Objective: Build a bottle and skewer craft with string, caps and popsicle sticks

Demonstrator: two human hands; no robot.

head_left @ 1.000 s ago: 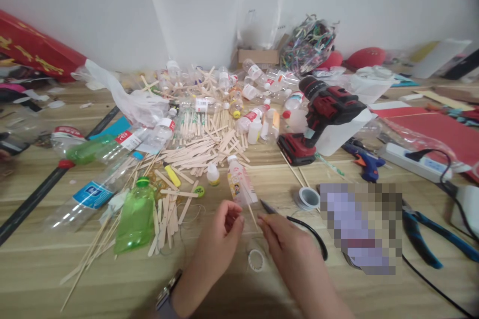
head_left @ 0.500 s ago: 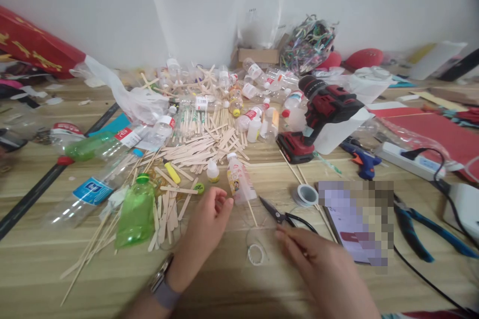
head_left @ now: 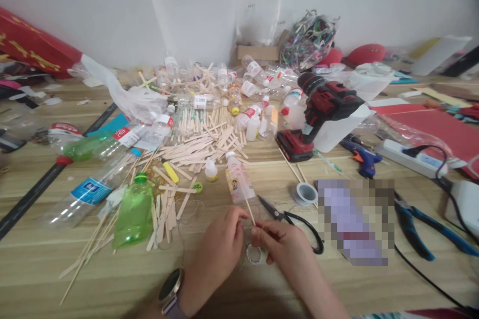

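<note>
My right hand (head_left: pixel 286 246) is closed, its thumb and fingertips pinching the lower end of a thin wooden stick (head_left: pixel 248 208). The stick's other end lies over a small clear bottle with a pink-and-yellow label (head_left: pixel 238 182). Close beside it, my left hand (head_left: pixel 219 244) has its fingers curled in near the stick's tip; what they hold is hidden. Below the fingertips lies a small whitish ring (head_left: pixel 254 255), partly covered. Black-handled scissors (head_left: pixel 279 215) rest on the table just beyond my right hand. A spool of grey wire or thread (head_left: pixel 305 193) sits to their right.
A red cordless drill (head_left: pixel 325 104) stands at right, with a blue glue gun (head_left: pixel 366 159), pliers (head_left: pixel 415 224) and a power strip (head_left: pixel 411 157) farther over. Craft sticks (head_left: pixel 198 152) are heaped centrally. A green bottle (head_left: pixel 134 212) lies at left.
My right hand has left the scissors' handle, moved left and taken the stick's end. My left hand has come down and right to meet it, fingers curling more.
</note>
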